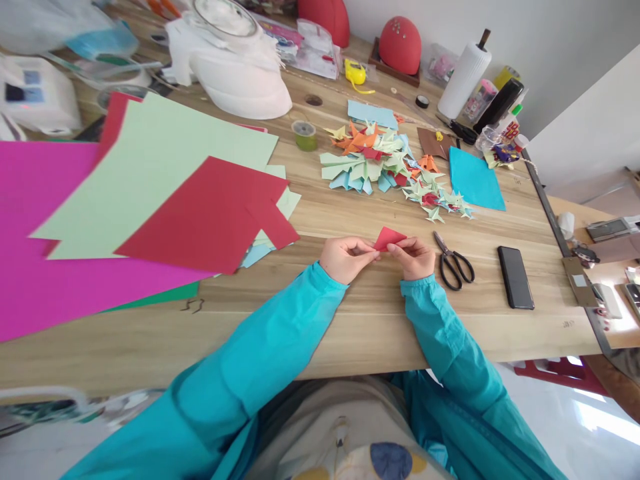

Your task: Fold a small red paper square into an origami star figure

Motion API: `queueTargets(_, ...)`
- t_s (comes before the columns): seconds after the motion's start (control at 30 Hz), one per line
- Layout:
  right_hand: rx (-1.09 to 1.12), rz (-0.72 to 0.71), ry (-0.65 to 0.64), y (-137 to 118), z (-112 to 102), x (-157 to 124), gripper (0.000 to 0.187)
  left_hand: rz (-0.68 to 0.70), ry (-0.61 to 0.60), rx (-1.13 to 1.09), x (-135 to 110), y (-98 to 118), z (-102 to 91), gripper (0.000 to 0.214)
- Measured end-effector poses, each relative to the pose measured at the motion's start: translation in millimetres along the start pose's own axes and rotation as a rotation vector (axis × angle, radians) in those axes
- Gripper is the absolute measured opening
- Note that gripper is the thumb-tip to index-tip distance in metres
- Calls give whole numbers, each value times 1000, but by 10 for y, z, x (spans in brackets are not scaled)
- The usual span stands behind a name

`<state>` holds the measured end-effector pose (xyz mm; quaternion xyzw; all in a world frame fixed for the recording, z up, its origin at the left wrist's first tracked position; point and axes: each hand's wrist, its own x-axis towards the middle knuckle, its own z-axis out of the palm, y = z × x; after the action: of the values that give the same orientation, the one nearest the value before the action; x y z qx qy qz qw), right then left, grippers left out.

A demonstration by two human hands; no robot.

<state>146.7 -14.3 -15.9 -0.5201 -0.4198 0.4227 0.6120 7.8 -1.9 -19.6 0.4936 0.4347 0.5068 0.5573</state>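
Left hand point(345, 259) and right hand point(414, 257) each pinch the folded red paper point(389, 237), held between both grips just above the tabletop point(350, 320); scissors point(454, 263) lie right of the right grip; matching edges before creasing should keep the fold crisp.

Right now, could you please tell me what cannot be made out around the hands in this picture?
Head view:
- red paper: its lower part is hidden behind the fingertips of the left hand and right hand.
- pink sheet: cut off by the left edge.
- white device, top left: blurred, display unreadable.
- paper shapes: too small to tell each fold.
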Motion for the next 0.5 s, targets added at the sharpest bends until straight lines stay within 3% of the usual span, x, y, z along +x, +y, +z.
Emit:
queueTargets(0.13,-40,5,12,14,5,-9,25,13,16,17,-9,3,10,16)
queueTargets(0.5,-49,27,22,32,2,-14,28,-113,33,-22,-42,81,43,21)
